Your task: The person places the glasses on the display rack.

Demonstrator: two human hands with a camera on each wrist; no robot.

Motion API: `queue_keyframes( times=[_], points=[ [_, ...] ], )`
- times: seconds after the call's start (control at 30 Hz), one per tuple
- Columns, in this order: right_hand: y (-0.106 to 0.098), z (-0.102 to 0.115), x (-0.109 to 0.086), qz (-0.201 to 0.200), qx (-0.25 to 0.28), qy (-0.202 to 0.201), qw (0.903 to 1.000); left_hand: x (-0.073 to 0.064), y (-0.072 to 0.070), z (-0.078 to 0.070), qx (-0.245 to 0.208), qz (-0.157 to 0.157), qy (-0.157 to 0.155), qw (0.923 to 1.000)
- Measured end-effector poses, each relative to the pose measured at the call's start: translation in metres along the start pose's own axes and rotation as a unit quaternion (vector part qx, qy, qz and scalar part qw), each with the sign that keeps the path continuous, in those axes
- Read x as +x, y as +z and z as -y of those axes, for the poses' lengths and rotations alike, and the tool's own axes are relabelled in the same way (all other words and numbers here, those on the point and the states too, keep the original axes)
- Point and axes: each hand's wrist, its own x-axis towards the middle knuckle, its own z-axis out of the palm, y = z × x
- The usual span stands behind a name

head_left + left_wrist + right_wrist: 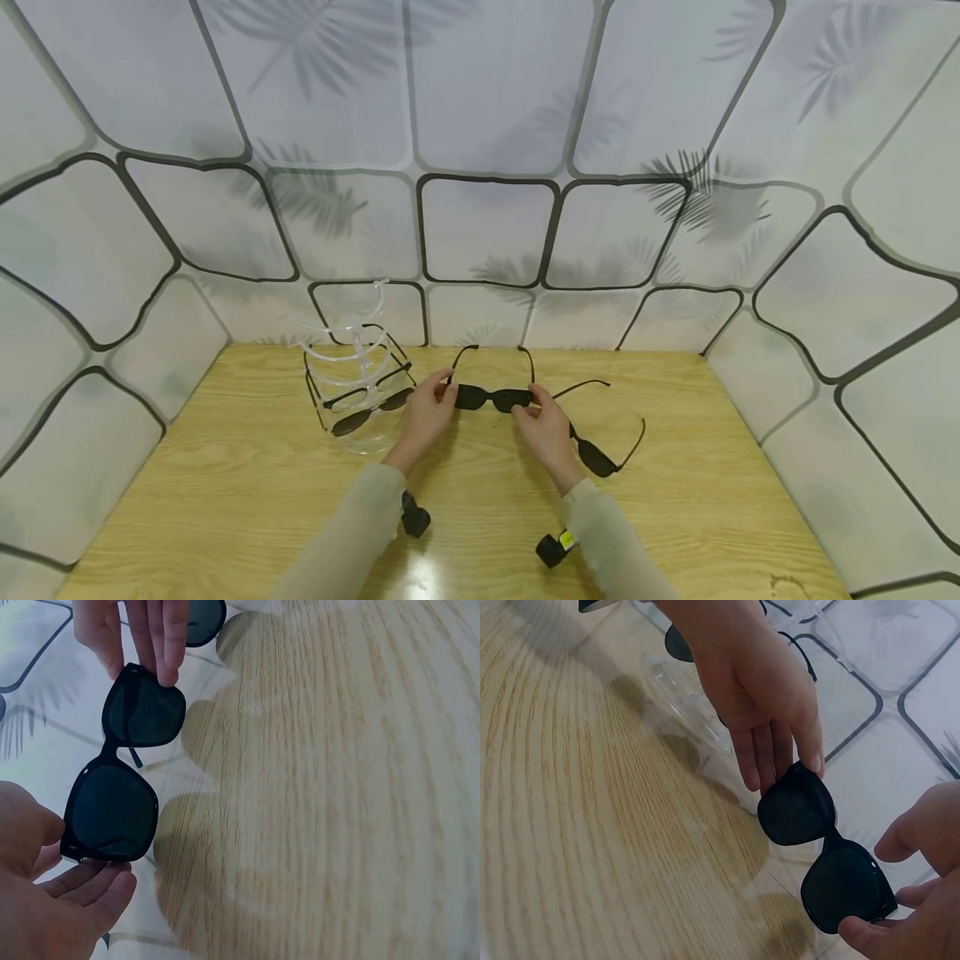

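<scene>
A pair of black sunglasses (471, 397) with dark lenses is held between both hands, its temples spread and pointing away toward the back wall. My left hand (429, 412) pinches the left end of the frame, thumb on one side and fingers on the other, as the left wrist view shows. At the opposite end, my right hand (546, 425) holds the corner by the hinge, with fingertips (859, 931) at the lens's lower edge. Beneath the lenses, shadows fall on the wooden table (337, 787).
Left of the hands stands a clear tiered display stand (363, 446) bearing dark-framed eyeglasses (347, 399) and brown-lensed sunglasses (352, 422). Another pair of black sunglasses (596, 458) lies by the right wrist, partly hidden. A patterned cloth wall (487, 233) encloses the table's back and sides.
</scene>
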Motion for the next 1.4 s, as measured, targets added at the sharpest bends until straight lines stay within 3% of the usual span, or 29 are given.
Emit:
queue_keyframes(
  times=[0.43,0.83,1.03,1.4],
  points=[
    [-0.006,0.009,-0.003,-0.007,0.014,0.005,0.9999,-0.005,-0.003,-0.006,-0.023,-0.023,0.021,0.9992],
    [-0.015,0.014,-0.006,-0.05,0.035,-0.041,0.9973,-0.014,-0.011,-0.013,-0.061,-0.037,0.039,0.9967],
    [-0.018,0.01,-0.001,-0.078,0.058,-0.051,0.9939,-0.02,-0.019,-0.019,-0.091,-0.03,0.026,0.995],
    [-0.024,0.006,0.001,-0.074,0.121,-0.039,0.989,-0.03,-0.03,-0.027,-0.139,-0.014,0.014,0.99]
  ],
)
